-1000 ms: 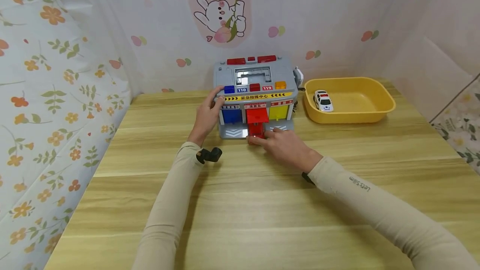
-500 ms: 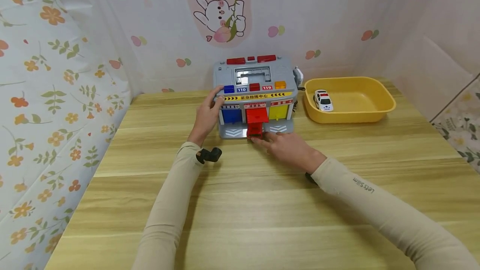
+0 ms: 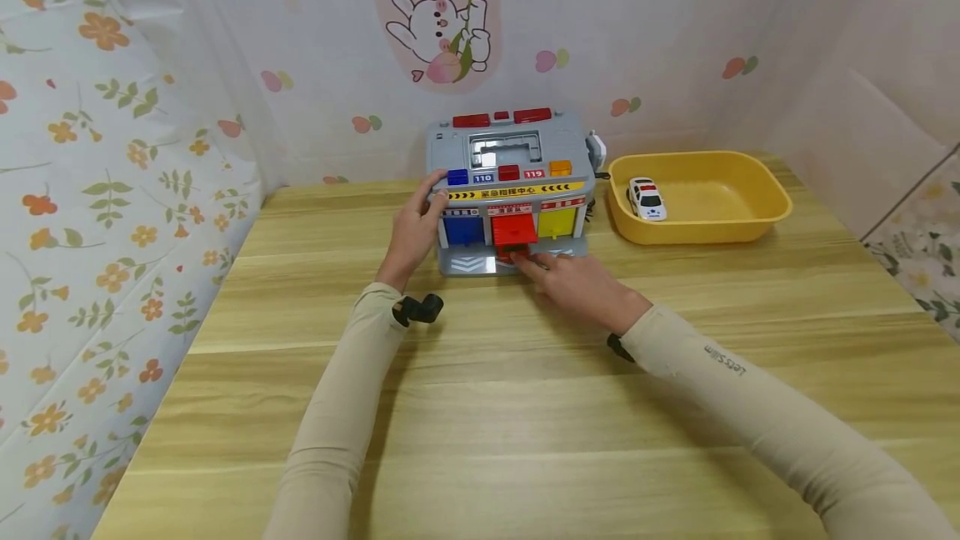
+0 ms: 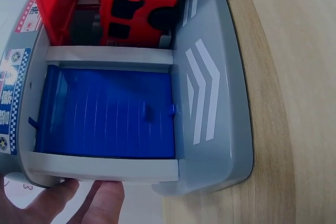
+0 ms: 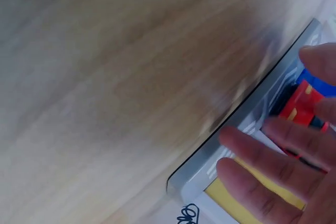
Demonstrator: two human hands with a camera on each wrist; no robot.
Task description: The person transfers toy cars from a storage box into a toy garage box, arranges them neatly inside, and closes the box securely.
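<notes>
A grey toy emergency garage stands at the back of the table, with red, blue and orange lights on top. Its red middle door is swung up; the blue door and yellow door are down. A red toy truck with black windows sits partly inside the middle bay. My left hand grips the garage's left front corner, thumb at the front. My right hand reaches to the truck's outer end with fingers extended, index fingertip right at it; the other fingers are spread over the ramp.
Right of the garage stands a yellow plastic tray holding a white toy police car. A white part sticks out of the garage's right side, with a dark coiled cord near it. Printed cloth hangs behind the table.
The red truck has moved inward, from the ramp's front edge to under the raised red door. My right hand followed it forward. The left hand has stayed on the garage corner.
</notes>
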